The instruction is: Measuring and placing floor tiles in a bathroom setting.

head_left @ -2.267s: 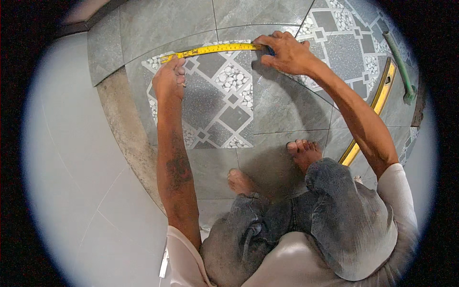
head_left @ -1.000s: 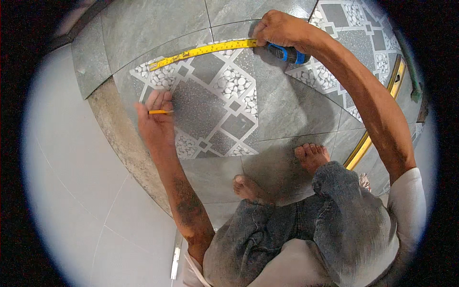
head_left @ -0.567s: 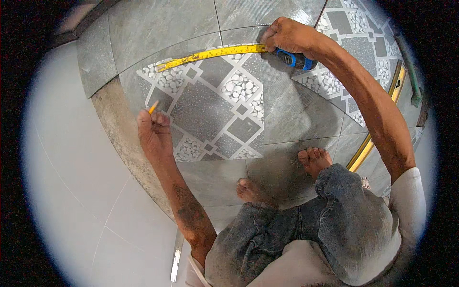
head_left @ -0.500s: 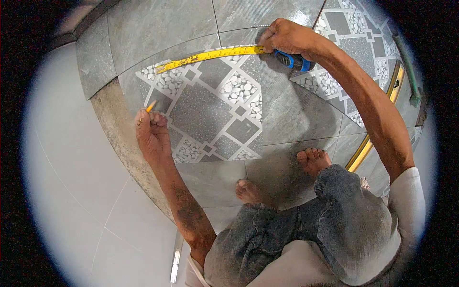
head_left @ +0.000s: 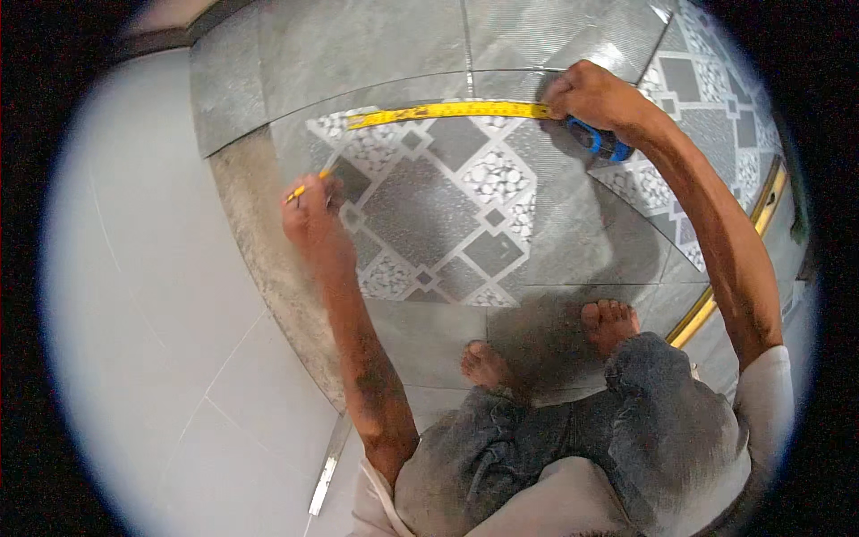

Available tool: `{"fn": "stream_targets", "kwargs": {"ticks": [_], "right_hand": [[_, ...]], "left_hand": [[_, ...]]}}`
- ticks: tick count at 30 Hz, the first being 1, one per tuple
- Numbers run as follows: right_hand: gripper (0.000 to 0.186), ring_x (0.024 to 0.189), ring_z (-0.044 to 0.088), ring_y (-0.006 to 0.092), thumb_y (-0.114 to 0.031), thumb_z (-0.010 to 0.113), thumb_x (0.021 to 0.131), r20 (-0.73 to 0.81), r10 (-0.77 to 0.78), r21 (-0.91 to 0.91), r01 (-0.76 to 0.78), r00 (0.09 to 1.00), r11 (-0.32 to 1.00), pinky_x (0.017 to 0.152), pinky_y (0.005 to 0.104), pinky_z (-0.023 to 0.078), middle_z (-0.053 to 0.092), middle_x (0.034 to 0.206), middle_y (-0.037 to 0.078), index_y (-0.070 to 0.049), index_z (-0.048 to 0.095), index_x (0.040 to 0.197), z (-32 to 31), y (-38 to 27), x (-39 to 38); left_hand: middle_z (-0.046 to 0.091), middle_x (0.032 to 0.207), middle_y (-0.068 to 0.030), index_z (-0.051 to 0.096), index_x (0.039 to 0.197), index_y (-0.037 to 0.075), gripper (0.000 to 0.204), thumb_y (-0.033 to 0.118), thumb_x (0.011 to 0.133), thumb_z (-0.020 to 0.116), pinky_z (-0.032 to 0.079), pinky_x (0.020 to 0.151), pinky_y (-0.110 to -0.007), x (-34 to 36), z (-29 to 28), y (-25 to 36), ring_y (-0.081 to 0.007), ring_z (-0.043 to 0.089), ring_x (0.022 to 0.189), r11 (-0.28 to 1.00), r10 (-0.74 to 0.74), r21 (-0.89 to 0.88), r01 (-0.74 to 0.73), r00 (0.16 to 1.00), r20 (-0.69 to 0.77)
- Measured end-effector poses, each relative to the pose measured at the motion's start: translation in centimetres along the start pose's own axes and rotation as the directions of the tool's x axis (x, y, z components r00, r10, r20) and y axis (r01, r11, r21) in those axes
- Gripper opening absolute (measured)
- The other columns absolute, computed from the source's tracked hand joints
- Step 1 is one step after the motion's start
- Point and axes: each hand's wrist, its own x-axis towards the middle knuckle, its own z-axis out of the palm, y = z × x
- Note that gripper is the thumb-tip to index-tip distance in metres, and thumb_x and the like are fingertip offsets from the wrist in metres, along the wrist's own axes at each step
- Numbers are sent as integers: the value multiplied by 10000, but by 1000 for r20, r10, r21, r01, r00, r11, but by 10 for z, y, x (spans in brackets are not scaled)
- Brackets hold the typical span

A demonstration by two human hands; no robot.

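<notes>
Our left hand [head_left: 309,215] pinching a yellow pencil [head_left: 304,186] over the patterned tile [head_left: 429,215] on the floor, our right hand [head_left: 586,89] closed on a blue tape measure [head_left: 598,139], its yellow blade [head_left: 447,112] stretched along the tile's far edge, our bare feet [head_left: 608,322] just below

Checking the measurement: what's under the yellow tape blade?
The yellow tape blade lies across the patterned tile, near its top edge. The right hand covers its case end.

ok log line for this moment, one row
left hand: holds pencil over patterned tile | right hand: pins tape measure on tile, blue case beside it | bare feet on tile
</notes>
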Motion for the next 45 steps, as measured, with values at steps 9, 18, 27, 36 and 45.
{"fn": "stream_targets", "kwargs": {"ticks": [9, 18, 27, 36, 45], "right_hand": [[266, 716, 557, 160, -121, 619, 695, 23, 189, 84, -191, 982, 978, 720, 268, 447, 661, 782, 100, 29, 716, 893, 5, 6, 5], [291, 749, 568, 159, -114, 616, 712, 18, 196, 117, -197, 980, 973, 740, 265, 451, 677, 840, 107, 18, 712, 953, 6, 2, 2], [278, 732, 548, 153, -148, 617, 717, 20, 180, 48, -181, 983, 982, 717, 268, 438, 659, 794, 84, 18, 713, 919, 7, 4, 7], [185, 731, 558, 119, -121, 617, 717, -75, 133, 298, -105, 988, 949, 693, 249, 446, 622, 739, 46, 34, 670, 804, 9, 19, 2], [223, 800, 556, 147, -140, 647, 705, -62, 196, 206, -180, 979, 962, 740, 265, 437, 574, 853, 79, 50, 665, 820, 8, 7, -2]], "left_hand": [[658, 911, -73, 598, 970, -28, 265, 224, 960, 517, 430, 650, -228, 19, 29, -7, -103, 574, 731, 985, 170, 1, -170, 985, -26], [668, 986, -132, 497, 1062, -10, 266, 241, 976, 484, 469, 705, -259, 15, 18, -11, -182, 658, 879, 997, 66, -43, -68, 997, -36], [666, 914, -101, 535, 1027, -1, 203, 189, 958, 518, 469, 714, -258, 15, 11, -13, -159, 646, 867, 996, 71, 56, -68, 995, -65], [636, 839, -68, 531, 949, 17, 116, 132, 935, 529, 477, 710, -258, 29, 36, -9, -115, 616, 760, 963, 250, 100, -249, 968, 3], [615, 809, -108, 495, 946, 10, 127, 135, 947, 477, 480, 691, -281, 42, 47, 1, -175, 650, 752, 940, 198, 274, -201, 979, 40]]}}
